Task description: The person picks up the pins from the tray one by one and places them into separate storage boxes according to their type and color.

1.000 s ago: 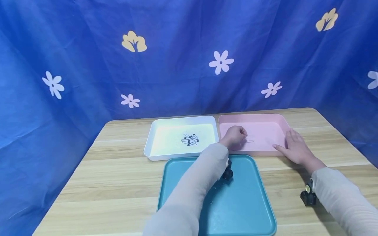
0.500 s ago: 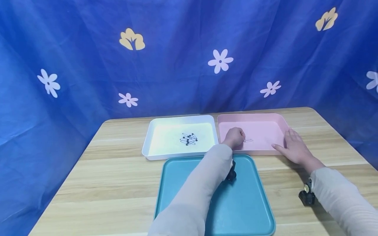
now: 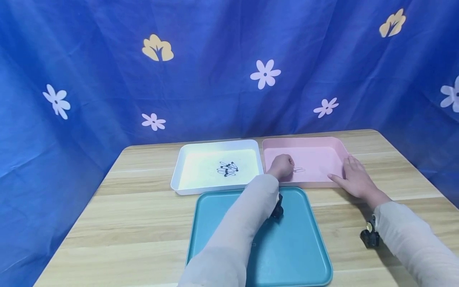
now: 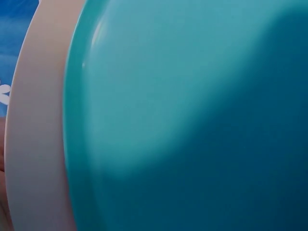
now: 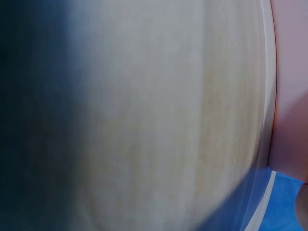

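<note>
Inside the pink tray (image 3: 322,159), in the head view, my left hand (image 3: 281,166) reaches down with its fingers curled and fingertips pinched together. Thin safety pins (image 3: 299,170) lie right at those fingertips, and one appears pinched; the tips themselves are partly hidden. My right hand (image 3: 355,177) rests with spread, straight fingers on the pink tray's right rim, thumb over the near edge. To the left, a white tray (image 3: 179,169) holds a small pile of safety pins with black heads (image 3: 228,169). Neither wrist view shows the pins.
A teal tray (image 3: 290,255) lies in front of both trays, under my left forearm, with a small pale mark (image 3: 254,244) on it. All stand on a wooden table (image 3: 143,223). A blue flowered curtain (image 3: 215,99) hangs behind.
The pins by my left fingertips have shifted slightly and lie at a different slant. Both hands keep nearly the same place in the pink tray; the whole view drifts slightly left.
</note>
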Motion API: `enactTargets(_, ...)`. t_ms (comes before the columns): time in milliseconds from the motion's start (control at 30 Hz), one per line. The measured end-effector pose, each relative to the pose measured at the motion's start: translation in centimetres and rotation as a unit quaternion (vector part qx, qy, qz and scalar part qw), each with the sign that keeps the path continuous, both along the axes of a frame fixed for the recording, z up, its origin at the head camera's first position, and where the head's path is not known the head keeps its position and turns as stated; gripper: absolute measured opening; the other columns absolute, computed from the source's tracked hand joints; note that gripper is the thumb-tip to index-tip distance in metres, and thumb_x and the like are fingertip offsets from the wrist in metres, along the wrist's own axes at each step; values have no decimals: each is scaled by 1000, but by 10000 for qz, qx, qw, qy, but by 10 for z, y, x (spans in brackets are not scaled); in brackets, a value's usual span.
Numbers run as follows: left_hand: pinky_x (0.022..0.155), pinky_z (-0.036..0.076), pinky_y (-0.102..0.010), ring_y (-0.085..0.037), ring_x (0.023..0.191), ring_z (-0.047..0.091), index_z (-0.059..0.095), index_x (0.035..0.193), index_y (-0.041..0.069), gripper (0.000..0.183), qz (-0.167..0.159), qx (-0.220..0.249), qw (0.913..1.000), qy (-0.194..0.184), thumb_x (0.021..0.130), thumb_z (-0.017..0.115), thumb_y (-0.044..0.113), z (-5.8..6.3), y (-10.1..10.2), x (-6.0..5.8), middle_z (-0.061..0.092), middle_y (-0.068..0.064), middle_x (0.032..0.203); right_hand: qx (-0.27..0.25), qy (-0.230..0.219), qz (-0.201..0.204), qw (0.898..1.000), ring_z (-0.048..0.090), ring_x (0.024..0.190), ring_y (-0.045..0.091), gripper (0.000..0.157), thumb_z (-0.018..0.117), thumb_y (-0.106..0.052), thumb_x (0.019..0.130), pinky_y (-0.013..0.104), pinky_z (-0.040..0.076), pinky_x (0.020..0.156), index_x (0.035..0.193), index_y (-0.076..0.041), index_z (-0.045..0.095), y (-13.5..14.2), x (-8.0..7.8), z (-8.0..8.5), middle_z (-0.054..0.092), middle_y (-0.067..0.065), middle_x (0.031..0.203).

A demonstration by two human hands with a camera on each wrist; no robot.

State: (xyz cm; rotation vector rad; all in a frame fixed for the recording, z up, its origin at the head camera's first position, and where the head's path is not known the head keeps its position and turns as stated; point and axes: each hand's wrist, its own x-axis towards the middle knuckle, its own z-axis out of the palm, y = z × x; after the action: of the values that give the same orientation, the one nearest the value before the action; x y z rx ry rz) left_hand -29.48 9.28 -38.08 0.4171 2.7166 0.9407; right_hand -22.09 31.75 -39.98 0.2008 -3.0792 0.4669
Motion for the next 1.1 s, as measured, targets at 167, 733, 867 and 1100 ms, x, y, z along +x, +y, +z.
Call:
enactTargets(167,52,36,-18,-11,60,45,55,72,9,15,-179,130,9997,55,83,47,5,4,-6,2,49,2,65,7,-30,-11,10000,-1,122,47,93,35,-53,85,53,2,98,126,21,-1,-1,0,0,-3,39,131)
enactTargets(733,60,39,-16,-9,66,48,61,80,8,14,-814,717,9940,166,86,51,16,31,-29,26,55,3,74,-61,-19,6,10000,-2,122,47,93,36,-53,84,54,1,97,126,22,0,7,5,5,-2,40,130)
enactTargets(867,58,40,-18,-11,67,48,62,87,5,16,-710,917,9932,-84,86,51,17,33,-40,32,57,-1,77,-116,11,10,9999,-2,122,47,93,36,-53,84,54,1,97,126,21,-1,5,5,3,-2,40,131)
enactTargets(1100,55,40,-20,-12,64,47,62,90,6,16,-693,943,9928,-273,86,52,19,37,-63,42,57,-2,77,-152,54,101,9998,-2,122,47,92,36,-52,85,52,0,98,126,21,-1,1,3,1,-2,40,130)
